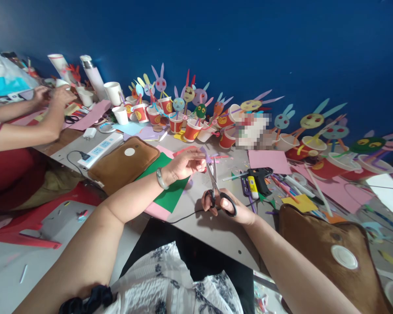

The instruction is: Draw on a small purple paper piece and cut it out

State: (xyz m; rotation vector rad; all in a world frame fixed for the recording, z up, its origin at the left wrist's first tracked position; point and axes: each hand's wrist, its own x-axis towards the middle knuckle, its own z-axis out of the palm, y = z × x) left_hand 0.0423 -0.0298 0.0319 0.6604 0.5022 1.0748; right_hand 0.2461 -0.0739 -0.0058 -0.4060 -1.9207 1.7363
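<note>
My left hand [187,163] pinches a small piece of purple paper [204,152] above the table. In my right hand [227,204] is a pair of scissors [213,174] with black handles, my thumb through one loop and fingers in the other. The blades stand apart, pointing away from me, with their tips close beside the purple paper. Whether a blade touches the paper I cannot tell. Beneath my left forearm lies a sheet of green paper [170,192], partly covered by it.
Paper cups with rabbit-faced figures [178,104] line the blue wall. A black glue gun [262,179] and a yellow glue stick [252,187] lie to the right. Brown cushion-like pads [124,163] and a power strip [101,150] flank my arms. At left, another person's hands [60,93] work.
</note>
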